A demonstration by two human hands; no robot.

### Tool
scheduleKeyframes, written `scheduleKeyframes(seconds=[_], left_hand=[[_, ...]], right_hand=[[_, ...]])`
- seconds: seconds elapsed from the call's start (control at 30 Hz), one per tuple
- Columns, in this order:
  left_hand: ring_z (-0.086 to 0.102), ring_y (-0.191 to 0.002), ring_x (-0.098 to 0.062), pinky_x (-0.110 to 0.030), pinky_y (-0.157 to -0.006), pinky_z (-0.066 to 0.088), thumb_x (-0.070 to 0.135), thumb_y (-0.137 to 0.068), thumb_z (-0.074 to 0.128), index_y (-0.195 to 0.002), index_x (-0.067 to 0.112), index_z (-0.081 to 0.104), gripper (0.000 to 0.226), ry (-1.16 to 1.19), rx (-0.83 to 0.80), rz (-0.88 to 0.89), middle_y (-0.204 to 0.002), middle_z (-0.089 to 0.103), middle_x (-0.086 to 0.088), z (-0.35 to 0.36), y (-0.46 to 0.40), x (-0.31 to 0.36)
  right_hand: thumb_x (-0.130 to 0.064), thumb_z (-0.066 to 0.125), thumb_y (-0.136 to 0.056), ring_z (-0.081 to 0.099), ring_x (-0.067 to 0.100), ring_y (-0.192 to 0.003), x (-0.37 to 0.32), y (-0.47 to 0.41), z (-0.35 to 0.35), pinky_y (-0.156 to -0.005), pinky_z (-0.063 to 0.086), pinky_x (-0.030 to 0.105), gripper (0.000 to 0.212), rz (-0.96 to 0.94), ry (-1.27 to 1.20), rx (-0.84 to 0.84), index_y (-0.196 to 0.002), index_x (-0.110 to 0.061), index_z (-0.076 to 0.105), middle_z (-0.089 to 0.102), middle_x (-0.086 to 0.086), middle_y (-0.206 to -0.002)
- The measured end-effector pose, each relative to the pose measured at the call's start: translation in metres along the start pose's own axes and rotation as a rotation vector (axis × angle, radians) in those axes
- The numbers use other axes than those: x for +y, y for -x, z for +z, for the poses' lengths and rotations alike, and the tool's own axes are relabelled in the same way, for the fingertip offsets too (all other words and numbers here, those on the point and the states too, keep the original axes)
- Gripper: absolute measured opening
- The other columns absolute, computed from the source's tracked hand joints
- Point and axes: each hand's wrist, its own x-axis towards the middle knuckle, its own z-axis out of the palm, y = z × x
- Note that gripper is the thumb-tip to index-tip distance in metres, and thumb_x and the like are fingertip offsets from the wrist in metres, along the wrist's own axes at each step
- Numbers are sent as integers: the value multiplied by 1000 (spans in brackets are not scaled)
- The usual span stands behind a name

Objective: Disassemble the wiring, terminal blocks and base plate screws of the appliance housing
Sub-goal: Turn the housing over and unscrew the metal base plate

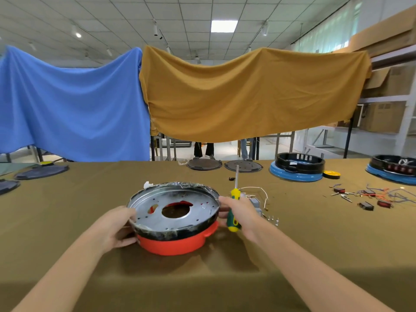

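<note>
A round appliance housing (177, 242) with a red lower shell and a black upper ring sits on the table in front of me. Its silver metal base plate (157, 212) faces up, with a large round hole in the middle. My left hand (119, 228) grips the housing's left rim. My right hand (240, 212) holds a yellow-green screwdriver (234, 208) with its shaft pointing up, and its fingers touch the housing's right rim. Loose white wires and grey terminal blocks (255, 200) lie just right of the housing, with small screws (273, 219) nearby.
Two blue-based housings (297, 170) (391, 170) stand at the back right, two dark discs (243, 165) at the back centre, dark plates (41, 171) at the left. Scattered wires and red-black parts (369, 197) lie at right. Blue and ochre cloths hang behind the table.
</note>
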Motion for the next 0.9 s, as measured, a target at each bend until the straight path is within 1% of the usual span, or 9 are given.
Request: scheduleKeyframes(seconds=[0.1,0.2,0.27,0.4,0.53,0.63,0.7,0.8,0.9], left_hand=[[63,-80,-22,-31,-56,50,8,-83,53,-93,10,61,13,-170,48,79,-83,62,-6,-4,1,3],[53,-48,-21,-27,-44,50,-1,-84,47,-76,1,61,16,-180,85,195,-49,55,-6,-3,6,13],[52,-47,-21,-26,-38,49,-2,-86,45,-74,0,61,20,-132,100,252,-42,56,-4,0,11,20],[58,-61,-24,-26,-36,51,-1,-92,39,-83,3,59,23,52,103,234,-69,63,-13,-3,10,26],[55,-66,-23,-26,-36,52,-4,-93,34,-81,6,49,22,359,110,123,-77,56,-13,-10,3,19],[53,-66,-22,-23,-33,49,-3,-95,33,-80,7,46,22,456,150,103,-77,53,-13,-19,-2,12],[52,-65,-23,-22,-31,47,-2,-96,33,-79,7,44,21,488,178,100,-76,51,-13,-26,-4,7],[51,-64,-24,-22,-32,47,-2,-96,34,-80,6,43,21,529,197,102,-76,50,-14,-37,-7,3],[53,-66,-24,-21,-33,48,0,-97,35,-97,1,45,10,571,193,94,-80,51,-14,-45,-12,-1]], right_hand=[[-22,60,-100,64,23,-66,4,1,-12,-49,56,29,28,41,-63,67,-117,-1,55,65,19,-92],[-11,59,-98,62,21,-60,10,5,-17,-50,55,29,28,71,-52,66,-122,2,52,65,19,-90],[-15,63,-97,63,21,-61,15,9,-15,-52,56,31,32,71,-31,46,-122,2,53,65,20,-94],[-32,75,-89,64,21,-66,17,16,-2,-54,57,31,42,44,48,45,-112,-2,56,64,20,-100],[-43,79,-82,60,24,-54,18,16,19,-51,55,31,46,47,194,91,-94,-8,51,64,15,-73],[-21,74,-85,60,27,-50,23,8,35,-52,54,33,28,16,294,163,-87,-8,49,64,15,-65],[-4,62,-84,61,26,-46,27,4,39,-50,54,32,17,13,330,213,-85,-7,46,68,22,-75],[-5,59,-84,60,24,-42,27,-2,31,-47,51,30,16,-47,346,249,-92,-7,45,70,27,-88],[-11,64,-85,68,30,-64,6,-9,10,-59,58,43,18,-189,403,390,-93,-8,48,67,18,-85]])
